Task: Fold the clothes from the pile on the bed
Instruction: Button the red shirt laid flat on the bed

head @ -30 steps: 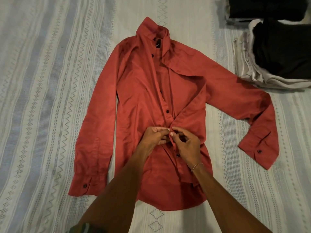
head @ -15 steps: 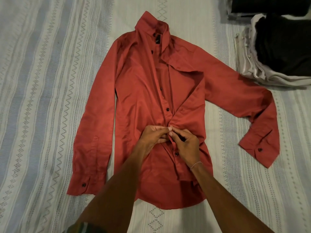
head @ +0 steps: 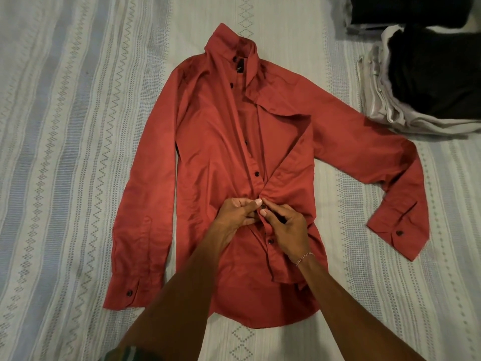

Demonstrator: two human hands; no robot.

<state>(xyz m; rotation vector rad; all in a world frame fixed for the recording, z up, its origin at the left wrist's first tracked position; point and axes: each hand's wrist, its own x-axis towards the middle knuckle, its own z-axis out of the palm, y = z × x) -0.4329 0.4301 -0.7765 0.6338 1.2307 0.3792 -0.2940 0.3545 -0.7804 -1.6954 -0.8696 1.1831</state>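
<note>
A red shirt (head: 208,157) lies flat mid-bed (head: 65,126), sleeves spread. Your left hand (head: 235,213) and right hand (head: 285,229) pinch its front edges together at a button (head: 263,206).

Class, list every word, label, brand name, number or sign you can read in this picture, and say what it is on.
Neck label inside the collar of the red shirt: dark tag with pale script, too small and blurred to read.
Nothing else bears text: none shows on the bedspread, the stacked folded clothes, or the bracelet.
</note>
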